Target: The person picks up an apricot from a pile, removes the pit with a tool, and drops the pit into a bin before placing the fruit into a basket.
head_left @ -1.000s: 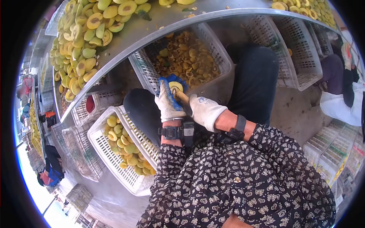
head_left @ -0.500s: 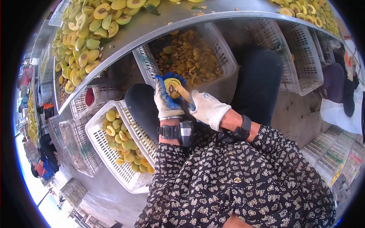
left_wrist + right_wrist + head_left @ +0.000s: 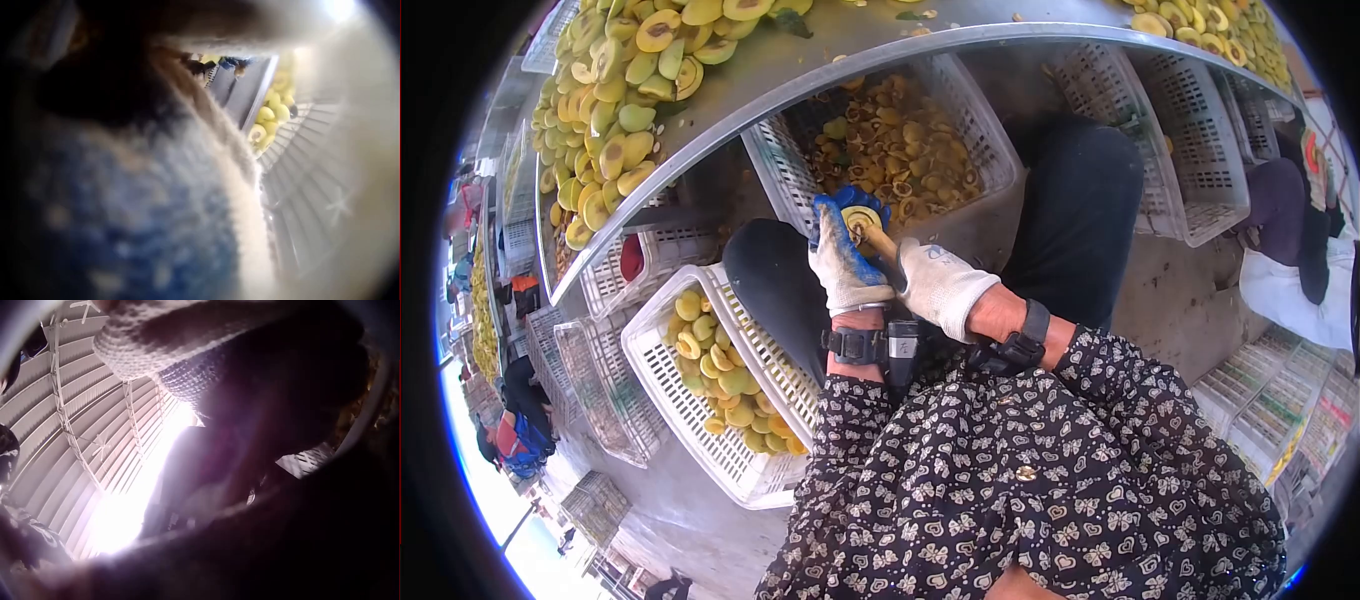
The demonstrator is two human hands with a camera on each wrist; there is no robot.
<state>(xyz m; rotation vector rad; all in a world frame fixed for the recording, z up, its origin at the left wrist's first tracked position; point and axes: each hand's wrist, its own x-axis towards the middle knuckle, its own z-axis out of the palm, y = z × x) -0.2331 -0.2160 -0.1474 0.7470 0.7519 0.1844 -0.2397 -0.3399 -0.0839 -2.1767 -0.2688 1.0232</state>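
Observation:
In the head view my left hand (image 3: 842,262), in a white glove with a blue palm, cups a halved yellow stone fruit (image 3: 859,216) with its cut face up and brown at its centre. My right hand (image 3: 940,288), in a white glove, grips a tool by its wooden handle (image 3: 882,243). The handle's far end is right at the fruit's centre, and the working tip is hidden. Blurred blue glove fabric (image 3: 144,212) fills much of the left wrist view. In the right wrist view the knitted glove (image 3: 150,353) shows above a dark area, with the tool hidden.
Beyond my hands, below the metal table edge (image 3: 800,97), stands a crate (image 3: 990,120) of fruit pieces. A heap of halved fruit (image 3: 605,130) lies on the table. To the left is a white crate (image 3: 650,372) of fruit; more crates (image 3: 1200,150) stand at right.
Both hands stay together, with the tool at the fruit throughout. They shift slightly left and back right, and the fruit's cut face turns a little. The head view sways slightly.

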